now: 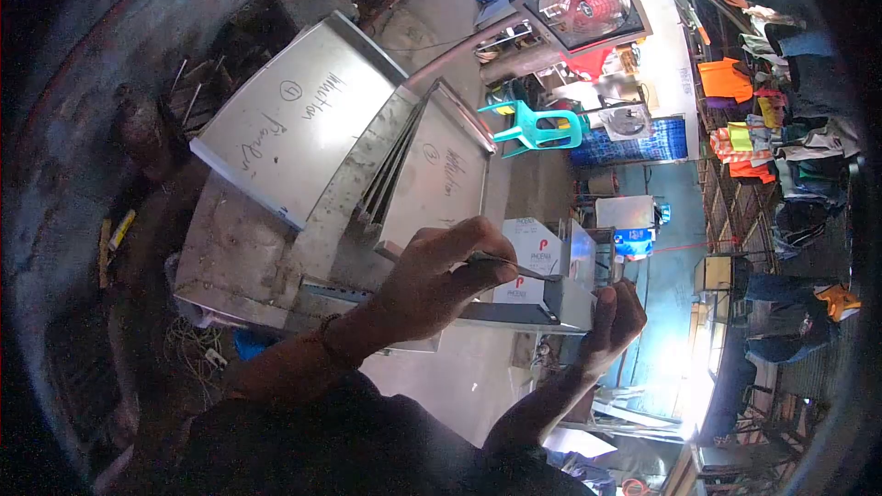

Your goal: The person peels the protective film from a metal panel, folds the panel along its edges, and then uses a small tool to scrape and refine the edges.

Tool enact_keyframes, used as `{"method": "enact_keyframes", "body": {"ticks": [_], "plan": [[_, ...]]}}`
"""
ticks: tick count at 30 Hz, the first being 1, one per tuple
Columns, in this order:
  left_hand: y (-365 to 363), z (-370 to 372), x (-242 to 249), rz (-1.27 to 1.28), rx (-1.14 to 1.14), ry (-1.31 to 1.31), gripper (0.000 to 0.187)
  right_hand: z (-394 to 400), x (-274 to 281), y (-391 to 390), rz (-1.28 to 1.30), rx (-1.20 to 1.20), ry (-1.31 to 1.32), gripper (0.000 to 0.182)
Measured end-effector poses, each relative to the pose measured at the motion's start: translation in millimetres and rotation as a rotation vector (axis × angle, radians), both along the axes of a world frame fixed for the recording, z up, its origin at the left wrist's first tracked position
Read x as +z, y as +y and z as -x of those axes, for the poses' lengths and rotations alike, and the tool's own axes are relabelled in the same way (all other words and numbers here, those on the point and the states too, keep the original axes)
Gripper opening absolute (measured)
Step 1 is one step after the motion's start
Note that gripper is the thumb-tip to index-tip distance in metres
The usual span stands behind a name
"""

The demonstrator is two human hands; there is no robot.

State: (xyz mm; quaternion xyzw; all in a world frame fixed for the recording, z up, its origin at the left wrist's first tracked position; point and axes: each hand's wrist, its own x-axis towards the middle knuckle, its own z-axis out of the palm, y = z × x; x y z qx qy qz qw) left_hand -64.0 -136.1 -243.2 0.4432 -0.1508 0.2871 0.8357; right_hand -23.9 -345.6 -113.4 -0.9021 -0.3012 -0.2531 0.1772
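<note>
My left hand is closed in a pinch on a thin dark tool, whose tip points right over a grey metal piece. My right hand is closed beside the right end of that piece; what its fingers hold, if anything, is hidden. Behind the tool stand white cartons with red logos. Left of my left hand lies a stack of metal panels with handwriting on top. Farther left, a larger handwritten panel rests on a worn surface.
A framed fan stands on a pole at the top. Beyond the panels is a turquoise chair. Clothes hang along the right side. Tangled wires lie at lower left, and a white container stands past the cartons.
</note>
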Motion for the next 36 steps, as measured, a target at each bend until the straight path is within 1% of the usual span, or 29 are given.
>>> {"method": "enact_keyframes", "body": {"ticks": [2,4,6,8,9,11,12,14,17,21,23,26,27,29,30,32,33,35,36], "plan": [[1.8,1.2,-0.7,-0.014,-0.061,0.01,0.02,1.5,0.6,-0.6,0.0,0.003,-0.006,0.042],[2.3,0.4,-3.4,-0.018,-0.066,-0.024,0.02,3.7,1.5,-0.1,-0.015,-0.034,0.022,0.042],[1.4,-1.6,-5.1,-0.02,-0.071,-0.057,0.02,1.5,-1.3,-1.1,-0.042,-0.016,0.008,0.043],[0.5,-4.1,-4.5,-0.097,0.069,-0.233,0.022,0.1,-1.3,0.0,-0.069,0.003,-0.008,0.044],[-0.3,-1.5,-4.5,-0.096,0.069,-0.232,0.022,0.5,-0.5,0.8,-0.058,-0.008,-0.003,0.043],[-1.7,5.4,-4.2,0.066,-0.072,-0.048,0.022,1.0,-0.5,1.2,-0.046,-0.016,0.002,0.043],[-0.3,5.9,-3.8,0.066,-0.07,-0.048,0.022,0.6,-1.4,1.1,-0.065,-0.021,0.014,0.042],[3.7,4.8,-2.2,0.044,-0.088,0.052,0.02,0.0,-2.0,2.0,-0.086,-0.021,0.024,0.042],[8.1,7.2,6.7,-0.016,-0.067,0.046,0.02,1.7,-1.1,2.1,-0.069,-0.009,-0.007,0.042],[10.2,2.3,5.9,-0.031,-0.033,0.028,0.02,3.1,-1.7,2.1,-0.061,0.001,-0.027,0.042],[14.0,-2.2,2.9,-0.089,-0.05,-0.055,0.018,3.9,-1.8,3.3,-0.057,0.016,-0.052,0.042],[19.8,-5.9,2.2,-0.111,-0.12,-0.05,0.017,6.7,1.4,4.6,-0.05,-0.001,-0.011,0.042],[20.9,-7.5,2.1,-0.112,-0.121,-0.05,0.017,5.8,2.5,2.8,-0.027,0.002,-0.01,0.042],[22.3,-10.5,1.2,-0.125,-0.108,-0.175,0.015,4.5,1.3,1.5,-0.003,0.006,-0.008,0.041],[22.3,-11.6,0.0,-0.125,-0.106,-0.175,0.015,3.4,-1.4,1.1,-0.039,0.01,-0.011,0.041],[22.4,-13.7,-2.3,-0.166,-0.06,-0.268,0.016,1.1,-3.2,1.7,-0.075,0.016,-0.014,0.041],[23.9,-10.5,0.0,-0.164,-0.059,-0.267,0.016,0.0,-3.0,1.9,-0.069,0.001,-0.004,0.041],[28.2,-2.3,7.2,-0.123,-0.075,-0.016,0.018,-2.3,-2.6,2.6,-0.064,-0.01,0.006,0.042],[27.0,-3.9,6.2,-0.123,-0.074,-0.016,0.018,-3.2,-2.2,2.9,-0.069,-0.007,0.017,0.042]]}}
